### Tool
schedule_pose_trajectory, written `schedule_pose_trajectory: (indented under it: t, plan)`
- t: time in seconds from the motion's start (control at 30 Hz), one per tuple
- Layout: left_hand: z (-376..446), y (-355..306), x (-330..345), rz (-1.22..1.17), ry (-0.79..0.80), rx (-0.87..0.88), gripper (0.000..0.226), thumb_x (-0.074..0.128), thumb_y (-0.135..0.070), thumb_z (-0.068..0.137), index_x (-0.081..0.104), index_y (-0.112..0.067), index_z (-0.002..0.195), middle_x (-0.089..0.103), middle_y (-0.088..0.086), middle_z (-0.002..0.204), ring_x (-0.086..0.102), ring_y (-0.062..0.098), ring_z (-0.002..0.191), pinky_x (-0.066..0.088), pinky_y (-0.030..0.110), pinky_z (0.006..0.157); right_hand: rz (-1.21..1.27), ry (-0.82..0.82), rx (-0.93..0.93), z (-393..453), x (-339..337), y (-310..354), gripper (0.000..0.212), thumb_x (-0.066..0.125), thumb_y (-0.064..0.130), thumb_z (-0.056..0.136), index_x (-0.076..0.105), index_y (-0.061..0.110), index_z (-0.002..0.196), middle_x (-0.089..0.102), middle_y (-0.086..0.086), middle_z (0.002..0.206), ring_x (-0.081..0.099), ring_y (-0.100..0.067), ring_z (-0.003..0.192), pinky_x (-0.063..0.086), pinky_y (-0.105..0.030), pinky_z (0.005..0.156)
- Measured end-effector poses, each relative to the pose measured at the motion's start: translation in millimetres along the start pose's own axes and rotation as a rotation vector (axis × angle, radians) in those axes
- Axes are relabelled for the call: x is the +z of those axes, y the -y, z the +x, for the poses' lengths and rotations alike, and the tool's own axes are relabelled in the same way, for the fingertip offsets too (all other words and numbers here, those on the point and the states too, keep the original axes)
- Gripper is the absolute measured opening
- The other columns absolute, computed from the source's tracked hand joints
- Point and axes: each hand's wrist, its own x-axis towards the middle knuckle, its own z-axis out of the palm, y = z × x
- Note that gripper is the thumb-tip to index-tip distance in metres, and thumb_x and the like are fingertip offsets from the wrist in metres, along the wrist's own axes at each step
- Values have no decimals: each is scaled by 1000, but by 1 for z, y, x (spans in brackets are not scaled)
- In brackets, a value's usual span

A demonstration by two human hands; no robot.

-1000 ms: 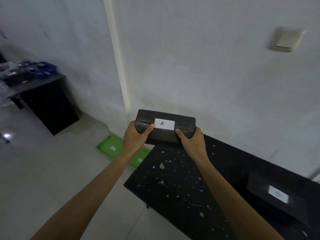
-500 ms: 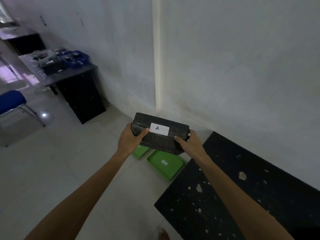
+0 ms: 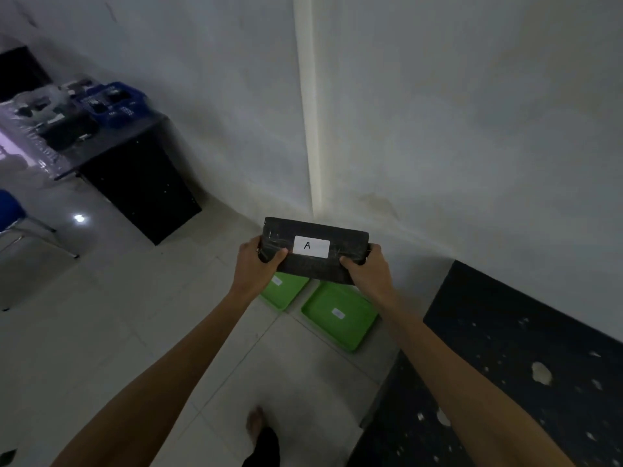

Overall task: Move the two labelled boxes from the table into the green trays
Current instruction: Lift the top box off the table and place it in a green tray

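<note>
I hold a black box with a white label marked A (image 3: pixel 313 249) in the air in front of me, above the floor. My left hand (image 3: pixel 254 266) grips its left end and my right hand (image 3: pixel 369 276) grips its right end. Two green trays lie side by side on the floor below the box, by the wall corner. The right tray (image 3: pixel 338 315) shows in full with a small white label inside. The left tray (image 3: pixel 283 289) is partly hidden behind my left wrist and the box. The second labelled box is out of view.
The black speckled table (image 3: pixel 505 365) fills the lower right, against the wall. A second dark table (image 3: pixel 135 170) with blue baskets (image 3: pixel 113 104) stands at the far left. A blue chair (image 3: pixel 13 214) sits at the left edge. My foot (image 3: pixel 254 423) is on the tiled floor.
The box has been carried left off the black table and now hangs over the floor above the green trays. The view swung left and down; the other box dropped out of sight.
</note>
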Motion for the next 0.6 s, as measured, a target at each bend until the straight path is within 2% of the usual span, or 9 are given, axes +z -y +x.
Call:
schedule_pose_trajectory:
  t: [0.07,0.13,0.27,0.33,0.5,0.6]
  plan:
    - [29,11,8,19,69,-12,44,71,-41,86,62,-12,118,64,11,115,61,26,110,53,46,95,-11,-53,37,19,15,-7,59,75,27,87,48,4,134,60,-16,127,62,-30,112,52,-42,95]
    - [60,23,18,20,132,-8,47,72,-40,85,61,-12,122,64,14,117,62,27,109,52,46,96,0,-98,90,39,31,-15,59,75,25,86,50,3,134,59,-19,128,62,-33,115,52,-46,99]
    - [126,54,51,26,277,39,45,74,-37,85,64,-12,121,66,11,113,65,24,103,54,34,89,-11,-211,221,81,64,-41,53,74,25,87,53,2,131,61,-18,128,62,-32,115,49,-34,93]
    - [158,72,74,63,337,43,47,73,-38,84,62,-14,123,61,13,115,62,27,105,52,37,92,-10,-266,291,104,81,-61,53,73,26,88,53,4,132,61,-17,129,61,-32,117,48,-34,92]
    - [212,129,146,102,451,2,47,72,-31,86,58,-10,126,57,16,119,57,31,111,49,45,98,33,-411,412,159,124,-128,57,71,20,90,43,6,137,62,-16,131,61,-34,120,52,-42,96]
    - [236,187,207,97,497,-35,46,73,-24,86,55,-8,125,61,14,123,59,29,113,48,38,95,84,-453,462,197,154,-196,50,68,14,92,43,6,134,63,-16,126,63,-32,116,54,-37,92]
